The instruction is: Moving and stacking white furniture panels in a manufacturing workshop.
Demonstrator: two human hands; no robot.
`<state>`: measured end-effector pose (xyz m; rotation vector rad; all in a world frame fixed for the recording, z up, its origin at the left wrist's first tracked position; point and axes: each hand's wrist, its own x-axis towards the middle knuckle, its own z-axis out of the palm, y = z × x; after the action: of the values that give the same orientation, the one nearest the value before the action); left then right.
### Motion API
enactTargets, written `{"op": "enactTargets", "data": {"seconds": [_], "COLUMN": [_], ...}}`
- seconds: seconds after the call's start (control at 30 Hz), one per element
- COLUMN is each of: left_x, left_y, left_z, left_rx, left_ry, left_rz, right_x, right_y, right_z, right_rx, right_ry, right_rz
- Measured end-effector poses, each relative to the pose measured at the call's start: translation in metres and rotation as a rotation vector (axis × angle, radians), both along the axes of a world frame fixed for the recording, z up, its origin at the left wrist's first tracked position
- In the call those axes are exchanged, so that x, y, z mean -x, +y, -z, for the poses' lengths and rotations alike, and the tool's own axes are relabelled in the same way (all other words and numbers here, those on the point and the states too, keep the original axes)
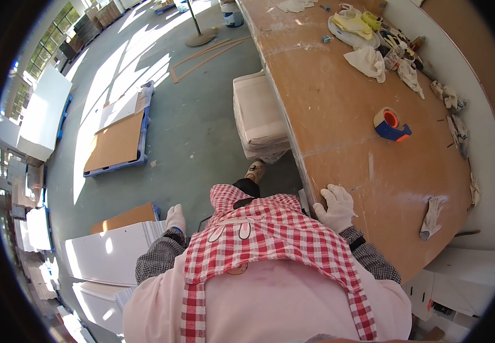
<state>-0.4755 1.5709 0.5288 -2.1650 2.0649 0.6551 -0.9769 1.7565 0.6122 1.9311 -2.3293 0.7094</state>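
My right hand (336,209), in a white knit glove, lies on the left edge of the brown worktable (339,166). Its fingers are spread and it holds nothing. At my left side hangs my left hand (175,219), also gloved, with its fingers stretched out and nothing seen in it. Closest to that hand is a stack of white panels (110,254). A tape dispenser (392,124), blue with an orange-red core, stands on the table beyond my right hand. Farther right on the tabletop lies a loose glove (431,219).
Under the table's left edge stands a wrapped stack of pale boards (259,111), close to my foot. A blue pallet (140,154) with cardboard lies on the floor to the left. Rags (367,62), bottles and gloves clutter the table's far right. Thin wooden strips (207,56) lie ahead.
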Motion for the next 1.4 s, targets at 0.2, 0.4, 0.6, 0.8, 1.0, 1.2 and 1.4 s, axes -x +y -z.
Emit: {"op": "enactTargets", "data": {"seconds": [0.2,0.4,0.6,0.8,1.0,1.2,1.4], "left_x": [-0.022,0.004,0.027,0.009,-0.005,0.012,0.055], "left_y": [-0.048,-0.132,-0.227,-0.271,-0.248,-0.154,-0.062], "left_z": [0.060,0.075,0.074,0.081,0.045,-0.014,-0.053], "left_rx": [-0.020,-0.143,-0.161,-0.165,-0.333,-0.183,-0.209], "left_ry": [-0.058,-0.033,0.027,0.046,0.032,0.279,0.212], "left_rz": [0.042,0.102,0.136,0.101,-0.212,-0.870,-1.350], "right_x": [-0.004,0.040,0.098,0.153,0.200,0.280,0.434], "right_y": [-0.027,-0.148,-0.324,-0.476,-0.573,-0.631,-0.691], "right_z": [-0.032,-0.086,-0.112,-0.113,-0.092,-0.025,0.043], "right_rx": [-0.210,-0.299,-0.471,-0.593,-0.627,-0.457,-0.783], "right_ry": [-0.074,-0.116,-0.169,-0.012,-0.104,-0.816,-0.284], "right_rz": [0.025,0.074,0.218,0.395,0.560,0.437,0.316]}}
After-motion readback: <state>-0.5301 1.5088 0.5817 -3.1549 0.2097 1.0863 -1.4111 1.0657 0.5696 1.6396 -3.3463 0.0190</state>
